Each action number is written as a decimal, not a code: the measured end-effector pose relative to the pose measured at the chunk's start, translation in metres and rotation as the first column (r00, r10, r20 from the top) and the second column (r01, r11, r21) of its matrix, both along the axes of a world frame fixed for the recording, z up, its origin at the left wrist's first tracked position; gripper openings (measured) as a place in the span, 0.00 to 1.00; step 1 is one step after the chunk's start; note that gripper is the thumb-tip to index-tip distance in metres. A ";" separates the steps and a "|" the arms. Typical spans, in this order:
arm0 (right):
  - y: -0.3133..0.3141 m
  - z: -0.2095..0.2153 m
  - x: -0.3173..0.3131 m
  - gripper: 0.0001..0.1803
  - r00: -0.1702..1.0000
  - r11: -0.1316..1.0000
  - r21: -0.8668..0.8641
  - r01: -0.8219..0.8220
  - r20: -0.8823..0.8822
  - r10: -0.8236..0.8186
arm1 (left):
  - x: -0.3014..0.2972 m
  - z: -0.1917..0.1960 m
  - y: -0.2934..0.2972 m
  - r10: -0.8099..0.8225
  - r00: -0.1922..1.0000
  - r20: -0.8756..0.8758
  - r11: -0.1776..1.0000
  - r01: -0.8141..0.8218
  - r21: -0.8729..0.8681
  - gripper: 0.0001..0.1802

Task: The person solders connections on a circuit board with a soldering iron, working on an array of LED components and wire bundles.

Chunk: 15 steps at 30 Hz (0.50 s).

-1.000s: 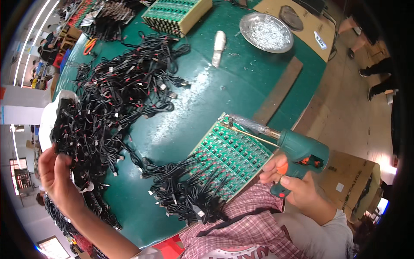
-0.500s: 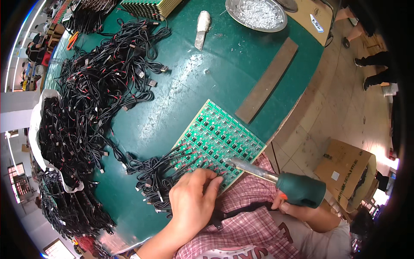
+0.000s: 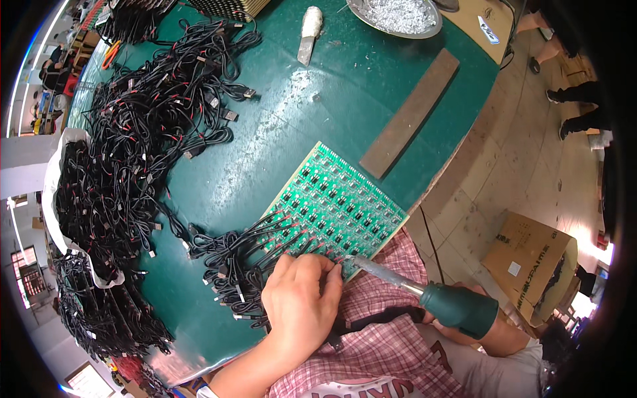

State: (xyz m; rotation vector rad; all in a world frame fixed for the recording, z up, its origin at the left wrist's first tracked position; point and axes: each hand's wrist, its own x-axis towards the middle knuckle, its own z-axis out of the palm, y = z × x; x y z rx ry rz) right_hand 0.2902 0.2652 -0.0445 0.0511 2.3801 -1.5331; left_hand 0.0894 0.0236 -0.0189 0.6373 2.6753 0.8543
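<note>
The left hand (image 3: 302, 298) is being held curled, thumb near forefinger, at the studded circuit board's (image 3: 332, 199) lower edge — whether anything is being pinched cannot be told. The smooth-bodied soldering iron (image 3: 459, 308) is being gripped by the half-hidden right hand (image 3: 490, 343); board and coiled black cables (image 3: 229, 262) are being supported by the glossy table (image 3: 265, 132).

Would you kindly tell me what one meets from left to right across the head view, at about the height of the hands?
Bundled black cables at the far left, a smaller cluster of black cables, the left hand, the green-bodied soldering tool, the cardboard box.
</note>
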 end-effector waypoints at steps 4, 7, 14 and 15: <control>0.001 0.007 -0.008 0.26 0.992 0.991 0.068 -0.112 -0.044 0.115 | 0.000 0.000 0.000 -0.016 1.000 -0.018 1.000 0.016 -0.012 0.08; -0.010 0.015 -0.018 0.11 0.996 0.992 0.095 0.078 -0.046 -0.074 | -0.001 0.001 0.000 -0.025 1.000 -0.006 0.999 0.025 -0.023 0.07; 0.005 0.009 -0.011 0.25 0.991 0.990 0.078 -0.121 -0.051 0.125 | -0.002 0.004 0.002 -0.006 0.999 0.048 1.000 0.007 -0.025 0.06; 0.005 0.009 -0.011 0.24 0.991 0.991 0.057 -0.124 -0.049 0.127 | -0.001 0.004 0.003 -0.007 0.999 0.047 1.000 0.008 -0.028 0.06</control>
